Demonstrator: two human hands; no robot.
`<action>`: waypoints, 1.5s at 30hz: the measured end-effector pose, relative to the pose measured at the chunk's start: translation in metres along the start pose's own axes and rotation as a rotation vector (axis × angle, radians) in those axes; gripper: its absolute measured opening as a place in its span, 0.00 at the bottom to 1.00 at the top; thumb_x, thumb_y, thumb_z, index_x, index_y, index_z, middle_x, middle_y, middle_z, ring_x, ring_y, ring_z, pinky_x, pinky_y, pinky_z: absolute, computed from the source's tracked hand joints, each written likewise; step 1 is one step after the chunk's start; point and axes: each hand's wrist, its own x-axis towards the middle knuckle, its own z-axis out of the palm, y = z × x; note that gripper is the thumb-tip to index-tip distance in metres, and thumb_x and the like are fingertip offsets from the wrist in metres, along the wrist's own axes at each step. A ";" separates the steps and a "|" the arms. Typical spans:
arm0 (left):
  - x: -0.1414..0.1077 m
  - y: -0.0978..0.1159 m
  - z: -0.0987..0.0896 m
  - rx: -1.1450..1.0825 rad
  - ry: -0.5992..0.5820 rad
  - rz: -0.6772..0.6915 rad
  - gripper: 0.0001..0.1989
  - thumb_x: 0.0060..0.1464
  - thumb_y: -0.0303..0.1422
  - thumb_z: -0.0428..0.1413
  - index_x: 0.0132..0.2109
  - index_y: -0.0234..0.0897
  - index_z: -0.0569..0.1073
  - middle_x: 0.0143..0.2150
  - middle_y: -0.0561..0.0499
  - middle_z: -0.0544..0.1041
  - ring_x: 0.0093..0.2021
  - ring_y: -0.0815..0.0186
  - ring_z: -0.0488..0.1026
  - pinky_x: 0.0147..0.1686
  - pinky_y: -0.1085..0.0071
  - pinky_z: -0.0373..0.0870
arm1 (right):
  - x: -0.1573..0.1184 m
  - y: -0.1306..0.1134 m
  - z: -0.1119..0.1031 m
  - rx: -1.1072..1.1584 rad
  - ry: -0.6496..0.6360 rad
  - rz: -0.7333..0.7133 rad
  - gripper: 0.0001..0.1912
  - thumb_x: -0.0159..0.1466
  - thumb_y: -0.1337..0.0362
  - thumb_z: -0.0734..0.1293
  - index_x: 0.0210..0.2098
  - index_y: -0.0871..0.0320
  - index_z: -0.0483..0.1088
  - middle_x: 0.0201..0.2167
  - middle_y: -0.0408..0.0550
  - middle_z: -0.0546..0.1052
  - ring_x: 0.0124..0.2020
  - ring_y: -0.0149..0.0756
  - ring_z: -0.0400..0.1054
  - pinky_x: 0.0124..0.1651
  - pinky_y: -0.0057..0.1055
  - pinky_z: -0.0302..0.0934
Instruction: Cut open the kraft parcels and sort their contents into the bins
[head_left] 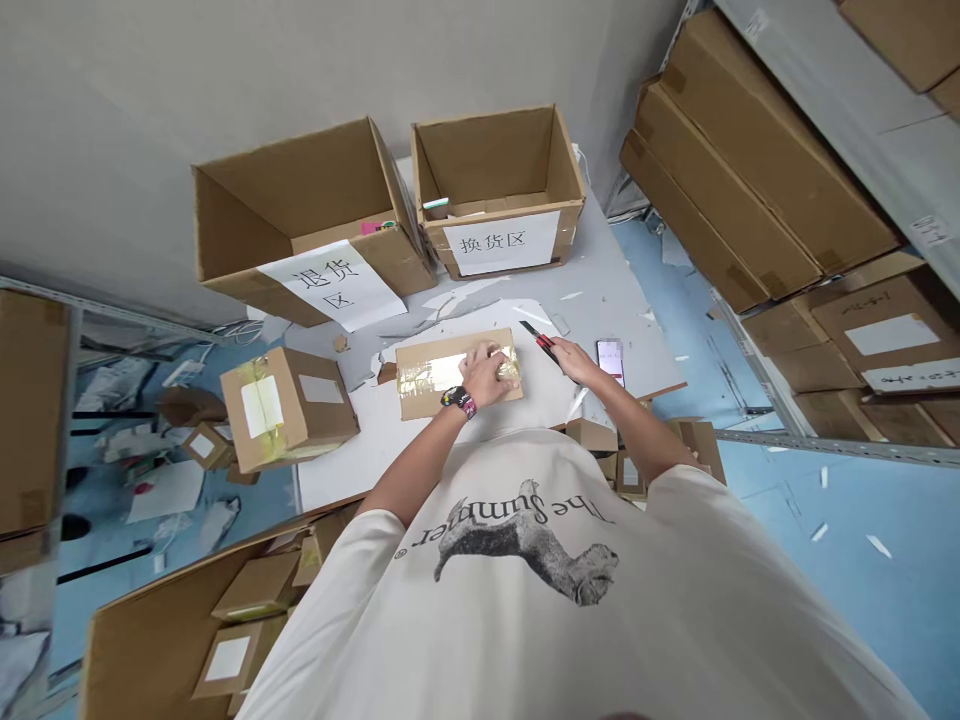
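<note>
A small flat cardboard box (420, 398) wrapped in shiny clear tape lies on the white table in the head view. My left hand (486, 374), with a dark band and a colourful one at its wrist, holds this box down, fingers bent against its top near the right end. To the right of the box, my right hand (574, 361) is closed around a red and black utility knife (544, 343). The knife points up and left, clear of the box. How far its blade is out I cannot tell.
Two large open cartons with paper signs, one at back left (300, 215) and one at back centre (517, 225), stand on the table (630, 290). A phone (611, 360) lies right, a taped carton (289, 405) left. Shelves of cartons (757, 170) flank the right.
</note>
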 end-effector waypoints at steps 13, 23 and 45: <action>0.016 -0.007 -0.029 0.202 -0.183 0.080 0.34 0.56 0.49 0.76 0.66 0.42 0.86 0.92 0.45 0.57 0.89 0.32 0.55 0.81 0.43 0.72 | -0.048 0.014 -0.011 -0.251 -0.056 -0.106 0.22 0.78 0.59 0.63 0.64 0.52 0.83 0.47 0.53 0.90 0.45 0.51 0.81 0.45 0.34 0.64; 0.019 -0.008 -0.029 0.168 -0.146 0.092 0.30 0.54 0.42 0.77 0.62 0.39 0.87 0.91 0.43 0.60 0.88 0.29 0.59 0.81 0.42 0.72 | -0.048 -0.003 -0.011 -0.371 -0.104 -0.161 0.22 0.79 0.60 0.62 0.64 0.51 0.84 0.52 0.53 0.90 0.48 0.51 0.81 0.45 0.35 0.61; 0.022 -0.016 -0.033 0.079 -0.146 0.084 0.24 0.54 0.41 0.76 0.56 0.45 0.84 0.89 0.44 0.64 0.88 0.35 0.59 0.83 0.42 0.68 | -0.054 -0.015 -0.008 -0.447 -0.155 -0.173 0.22 0.79 0.60 0.63 0.65 0.49 0.83 0.59 0.52 0.89 0.53 0.51 0.83 0.49 0.36 0.65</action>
